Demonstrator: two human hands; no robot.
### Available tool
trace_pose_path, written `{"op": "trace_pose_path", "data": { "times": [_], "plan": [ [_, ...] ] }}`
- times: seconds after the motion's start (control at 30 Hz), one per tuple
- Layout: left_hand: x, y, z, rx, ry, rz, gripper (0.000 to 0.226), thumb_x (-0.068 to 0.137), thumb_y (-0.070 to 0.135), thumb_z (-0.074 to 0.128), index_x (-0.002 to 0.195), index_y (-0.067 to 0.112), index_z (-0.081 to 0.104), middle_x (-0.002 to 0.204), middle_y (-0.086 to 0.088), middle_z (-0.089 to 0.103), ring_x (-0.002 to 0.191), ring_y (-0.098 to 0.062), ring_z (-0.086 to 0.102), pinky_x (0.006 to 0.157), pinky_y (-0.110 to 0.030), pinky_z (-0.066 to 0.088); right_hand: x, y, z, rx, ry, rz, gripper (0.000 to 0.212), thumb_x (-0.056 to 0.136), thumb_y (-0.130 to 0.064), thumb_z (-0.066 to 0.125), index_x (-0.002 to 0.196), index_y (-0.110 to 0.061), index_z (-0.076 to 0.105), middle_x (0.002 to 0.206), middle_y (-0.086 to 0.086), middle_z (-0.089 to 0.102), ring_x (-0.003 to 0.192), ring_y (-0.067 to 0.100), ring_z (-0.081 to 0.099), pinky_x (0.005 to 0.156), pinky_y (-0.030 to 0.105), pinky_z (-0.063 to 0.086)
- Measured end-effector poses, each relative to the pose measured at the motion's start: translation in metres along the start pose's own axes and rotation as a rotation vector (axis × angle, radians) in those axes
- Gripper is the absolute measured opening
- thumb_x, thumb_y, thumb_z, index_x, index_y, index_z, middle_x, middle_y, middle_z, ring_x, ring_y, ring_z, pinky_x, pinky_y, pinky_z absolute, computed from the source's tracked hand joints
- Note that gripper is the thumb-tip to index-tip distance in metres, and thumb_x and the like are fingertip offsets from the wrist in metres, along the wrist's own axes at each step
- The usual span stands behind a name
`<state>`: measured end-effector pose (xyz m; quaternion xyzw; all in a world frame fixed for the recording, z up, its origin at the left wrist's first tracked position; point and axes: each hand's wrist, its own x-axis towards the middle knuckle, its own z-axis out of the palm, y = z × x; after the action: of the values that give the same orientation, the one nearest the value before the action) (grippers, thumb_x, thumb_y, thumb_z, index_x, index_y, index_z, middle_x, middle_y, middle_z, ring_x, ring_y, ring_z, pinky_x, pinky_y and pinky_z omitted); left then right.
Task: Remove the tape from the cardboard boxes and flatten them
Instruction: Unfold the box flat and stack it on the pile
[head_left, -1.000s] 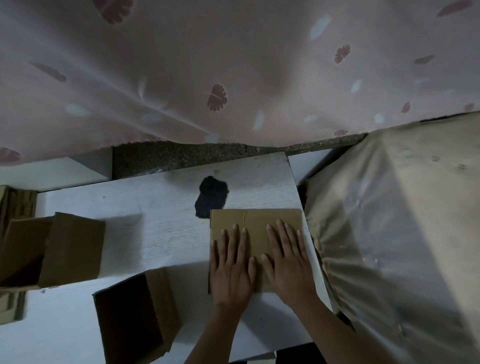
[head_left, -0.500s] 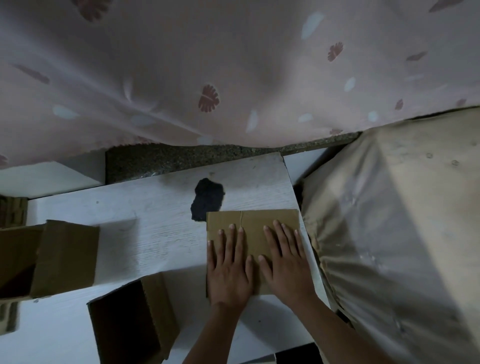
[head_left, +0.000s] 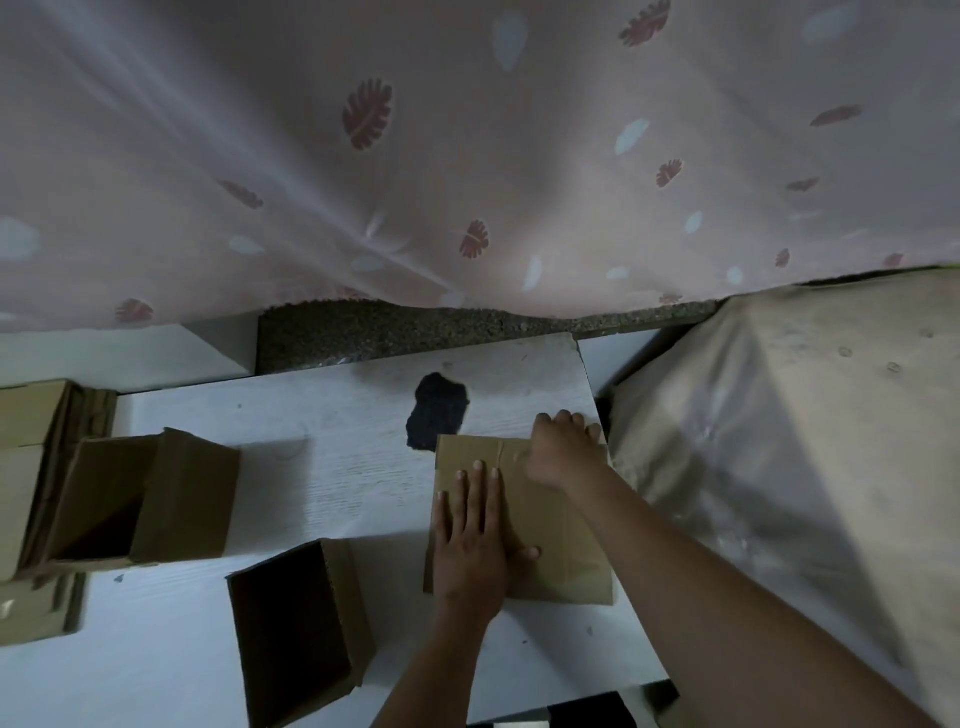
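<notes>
Right hand (head_left: 563, 447) leaving flat press, now curling over far edge of flattened box (head_left: 550, 525); left hand (head_left: 475, 540) still pressing it, fingers straight.

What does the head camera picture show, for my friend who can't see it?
A person's left hand presses flat on a flattened cardboard box on a white table, while the right hand curls over its far edge. Two open boxes stand nearby.

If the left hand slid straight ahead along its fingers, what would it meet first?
Probably the far edge of the flattened box under the left hand, then bare white table; the dark patch lies slightly left of that line.
</notes>
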<state>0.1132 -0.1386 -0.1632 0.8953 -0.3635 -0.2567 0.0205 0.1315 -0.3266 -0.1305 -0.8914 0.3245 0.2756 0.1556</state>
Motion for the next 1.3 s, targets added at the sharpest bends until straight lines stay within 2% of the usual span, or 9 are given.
{"op": "trace_pose_path", "data": {
  "times": [0.1, 0.23, 0.33, 0.47, 0.73, 0.83, 0.93, 1.03, 1.3],
  "plan": [
    [-0.007, 0.010, -0.003, -0.060, 0.018, -0.049, 0.099, 0.094, 0.074, 0.025, 0.151, 0.018, -0.033, 0.158, -0.006, -0.039, 0.146, -0.029, -0.036, 0.121, -0.051, -0.018, 0.001, -0.001, -0.015, 0.031, -0.064, -0.022, 0.049, 0.087, -0.048, 0.064, 0.120, -0.013, 0.052, 0.125, 0.011, 0.048, 0.123, 0.034, 0.044, 0.102, 0.047, 0.033],
    [-0.022, 0.016, -0.014, -0.129, 0.013, -0.068, 0.103, 0.095, 0.070, 0.036, 0.147, 0.023, -0.039, 0.155, -0.005, -0.044, 0.144, -0.030, -0.038, 0.120, -0.055, -0.018, -0.018, 0.008, -0.025, 0.268, -0.144, -0.040, 0.042, 0.086, -0.034, 0.076, 0.112, -0.011, 0.052, 0.110, 0.007, 0.057, 0.102, 0.024, 0.055, 0.077, 0.032, 0.042],
    [-0.037, 0.012, -0.029, -0.188, -0.023, -0.053, 0.104, 0.095, 0.064, 0.044, 0.147, 0.026, -0.039, 0.155, -0.005, -0.044, 0.145, -0.030, -0.036, 0.120, -0.056, -0.017, -0.047, 0.012, -0.027, 0.352, -0.111, -0.012, 0.038, 0.088, -0.028, 0.073, 0.118, -0.008, 0.062, 0.117, 0.009, 0.062, 0.104, 0.026, 0.059, 0.083, 0.030, 0.050],
    [-0.058, 0.004, -0.052, -0.312, -0.026, -0.105, 0.100, 0.100, 0.054, 0.045, 0.146, 0.024, -0.039, 0.160, -0.007, -0.036, 0.147, -0.029, -0.031, 0.122, -0.058, -0.010, -0.087, 0.008, -0.034, 0.472, -0.002, 0.068, 0.030, 0.092, -0.023, 0.066, 0.117, -0.006, 0.062, 0.113, 0.013, 0.065, 0.102, 0.030, 0.061, 0.089, 0.040, 0.055],
    [-0.103, 0.007, -0.105, -0.949, 0.083, -0.372, 0.114, 0.092, 0.037, 0.070, 0.157, 0.016, -0.020, 0.165, -0.010, -0.023, 0.153, -0.039, 0.008, 0.121, -0.055, 0.023, -0.153, 0.001, -0.066, 0.730, 0.161, 0.066, 0.015, 0.094, -0.024, 0.064, 0.100, -0.011, 0.066, 0.096, 0.005, 0.066, 0.091, 0.025, 0.062, 0.069, 0.026, 0.045],
    [-0.119, 0.013, -0.121, -1.226, 0.124, -0.484, 0.115, 0.091, 0.031, 0.073, 0.157, 0.015, -0.021, 0.166, -0.015, 0.009, 0.146, -0.038, 0.030, 0.117, -0.052, 0.032, -0.173, 0.003, -0.074, 0.772, 0.182, 0.058, 0.016, 0.096, -0.029, 0.063, 0.101, -0.014, 0.065, 0.096, 0.003, 0.065, 0.089, 0.024, 0.061, 0.074, 0.028, 0.044],
    [-0.134, 0.021, -0.135, -1.392, 0.185, -0.503, 0.093, 0.092, 0.034, 0.070, 0.159, 0.016, 0.006, 0.150, -0.015, 0.043, 0.127, -0.032, 0.049, 0.108, -0.050, 0.042, -0.189, 0.008, -0.078, 0.810, 0.195, 0.020, 0.013, 0.096, -0.031, 0.063, 0.090, -0.020, 0.063, 0.092, 0.001, 0.064, 0.079, 0.015, 0.057, 0.064, 0.026, 0.040],
    [-0.150, 0.032, -0.147, -1.399, 0.320, -0.558, 0.062, 0.093, 0.037, 0.068, 0.144, 0.016, 0.039, 0.129, -0.007, 0.054, 0.110, -0.023, 0.052, 0.100, -0.047, 0.047, -0.205, 0.015, -0.078, 0.882, 0.172, -0.010, 0.017, 0.096, -0.028, 0.064, 0.087, -0.014, 0.063, 0.092, 0.005, 0.065, 0.079, 0.018, 0.057, 0.067, 0.028, 0.042],
    [-0.205, 0.054, -0.148, -1.392, 0.640, -0.644, 0.024, 0.094, 0.035, 0.067, 0.111, 0.020, 0.061, 0.100, 0.000, 0.066, 0.091, -0.016, 0.062, 0.066, -0.028, 0.047, -0.253, 0.024, -0.065, 1.008, 0.118, -0.156, 0.021, 0.098, -0.036, 0.058, 0.094, -0.016, 0.063, 0.090, 0.004, 0.067, 0.082, 0.020, 0.063, 0.062, 0.029, 0.046]
  ]
}}
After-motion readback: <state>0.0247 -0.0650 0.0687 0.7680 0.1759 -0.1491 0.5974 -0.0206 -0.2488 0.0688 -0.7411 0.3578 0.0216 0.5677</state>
